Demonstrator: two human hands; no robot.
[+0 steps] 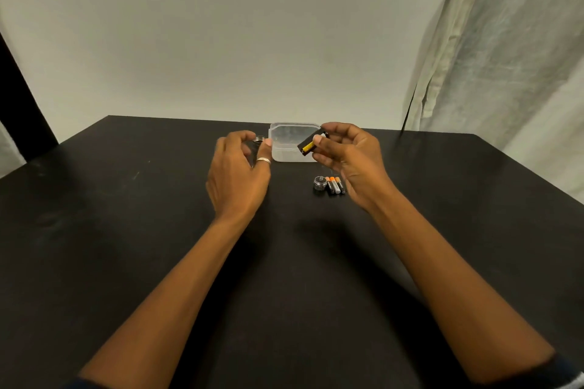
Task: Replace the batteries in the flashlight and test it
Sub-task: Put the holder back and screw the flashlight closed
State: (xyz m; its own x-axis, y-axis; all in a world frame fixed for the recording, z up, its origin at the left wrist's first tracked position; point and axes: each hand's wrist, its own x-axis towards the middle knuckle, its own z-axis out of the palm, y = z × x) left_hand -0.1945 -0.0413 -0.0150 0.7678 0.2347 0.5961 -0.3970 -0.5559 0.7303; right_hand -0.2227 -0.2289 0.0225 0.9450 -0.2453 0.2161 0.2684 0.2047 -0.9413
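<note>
My left hand (238, 174) is curled around the dark flashlight body (259, 139); only its threaded open end shows past my fingers. My right hand (350, 156) pinches a black battery holder (311, 144) with a yellow battery in it, held above the table in front of the clear box. The flashlight's round end cap (320, 182) lies on the table below my right hand. Next to the cap lie loose batteries (335, 185) with orange tips, side by side.
A clear plastic box (286, 151) stands open on the black table (126, 230) between and behind my hands. A pale wall rises behind the table and a curtain (505, 41) hangs at the right.
</note>
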